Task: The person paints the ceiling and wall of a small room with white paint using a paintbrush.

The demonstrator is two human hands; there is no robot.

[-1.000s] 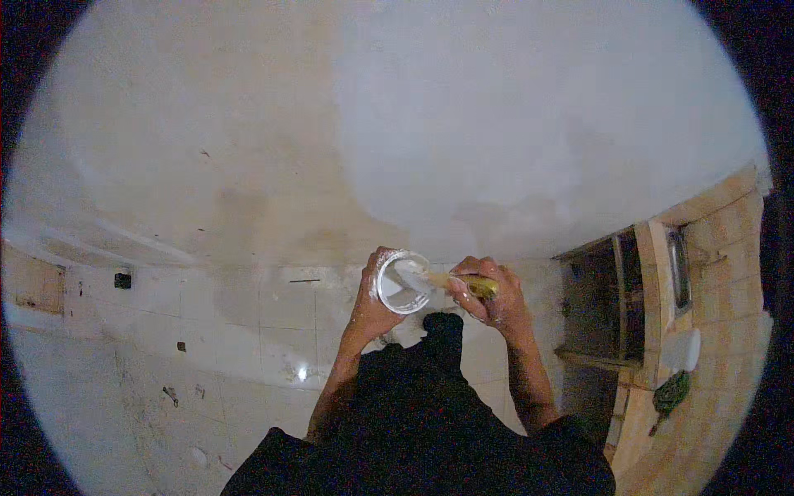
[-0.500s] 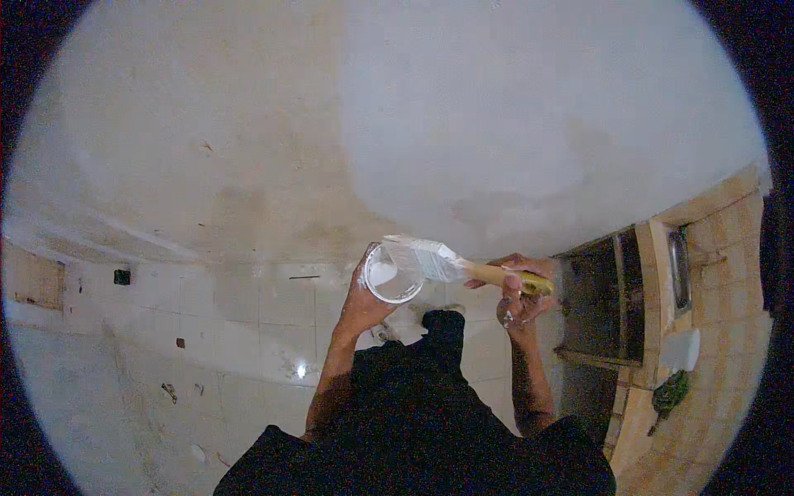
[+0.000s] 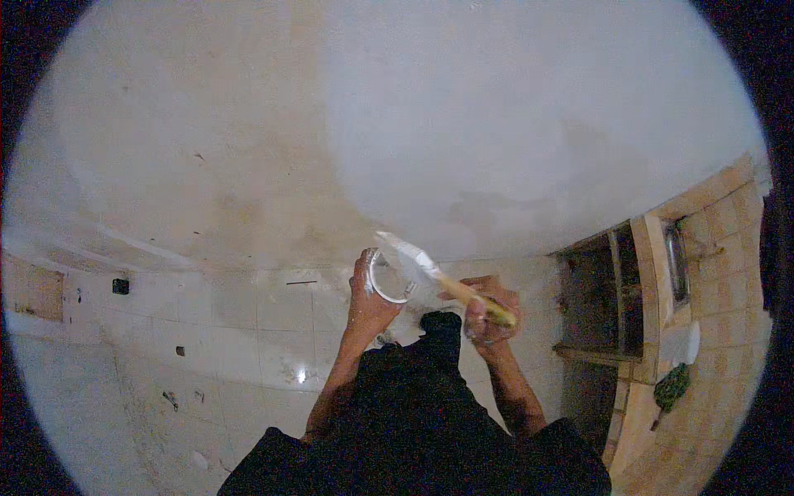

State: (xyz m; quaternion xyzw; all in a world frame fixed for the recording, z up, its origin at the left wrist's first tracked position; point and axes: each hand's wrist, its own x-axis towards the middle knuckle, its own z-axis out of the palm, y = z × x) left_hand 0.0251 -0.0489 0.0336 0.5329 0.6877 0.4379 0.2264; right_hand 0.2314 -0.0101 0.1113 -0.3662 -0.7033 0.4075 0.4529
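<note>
My left hand [image 3: 364, 312] is wrapped round the side of a tub with a white rim [image 3: 403, 298], white smears on its fingers. My right hand [image 3: 495, 304] grips a paintbrush [image 3: 451, 285] by its wooden handle. White-coated bristles slant up and left over the tub's mouth, seen nearly edge-on; whether they touch the rim I cannot tell. The brush hides part of the tub's inside. Beyond both hands stands a wall, with a whiter painted area [image 3: 463, 107] on the right and a beige, stained area [image 3: 223, 124] on the left.
Pale floor tiles [image 3: 281, 318] lie below, with a small black box [image 3: 121, 286] and scattered bits at left. To the right is a tiled counter [image 3: 715, 314] with dark openings under it, a sink [image 3: 680, 264] and a green leafy bunch [image 3: 671, 387].
The brush has moved left and turned from broad side to nearly edge-on, its bristles now tilted up. My right hand has come left and slightly nearer. The tub has shifted and turned a little.
</note>
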